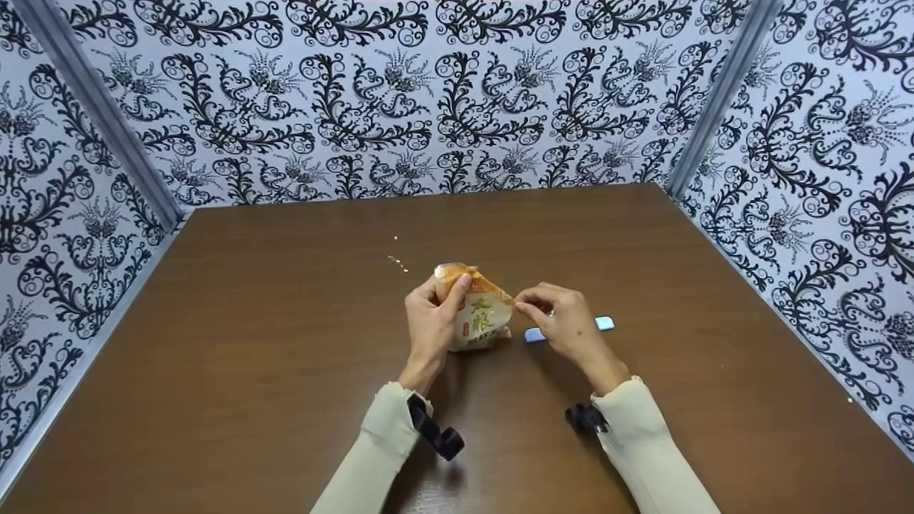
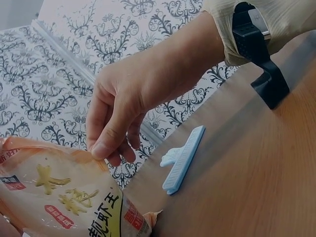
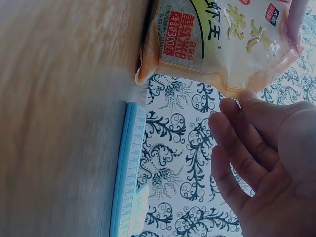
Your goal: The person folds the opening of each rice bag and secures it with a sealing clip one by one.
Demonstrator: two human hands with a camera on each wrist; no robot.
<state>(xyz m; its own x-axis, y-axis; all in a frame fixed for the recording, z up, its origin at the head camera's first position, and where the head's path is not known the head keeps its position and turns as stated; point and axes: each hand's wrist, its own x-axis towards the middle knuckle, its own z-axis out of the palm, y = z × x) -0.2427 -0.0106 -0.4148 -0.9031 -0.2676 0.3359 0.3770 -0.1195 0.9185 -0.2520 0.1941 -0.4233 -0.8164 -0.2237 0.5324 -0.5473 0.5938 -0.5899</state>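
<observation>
A small plastic bag of rice [image 1: 485, 318], orange and clear with gold lettering, stands upright at the table's middle. My left hand [image 1: 432, 314] grips its upper left side, thumb across the front. With thumb and forefinger, my right hand [image 1: 568, 318] pinches the bag's right edge; the right wrist view shows its other fingers loosely bent below the bag [image 3: 232, 39]. Just right of the bag lies a light blue bag clip [image 2: 185, 158], partly behind the right hand in the head view. Most of the left hand is out of frame in the left wrist view.
The brown wooden table [image 1: 250, 343] runs back to patterned walls [image 1: 400, 93] on three sides. Several small pale bits [image 1: 397, 263] lie behind and left of the bag. Black straps [image 1: 435, 428] hang from both wrists.
</observation>
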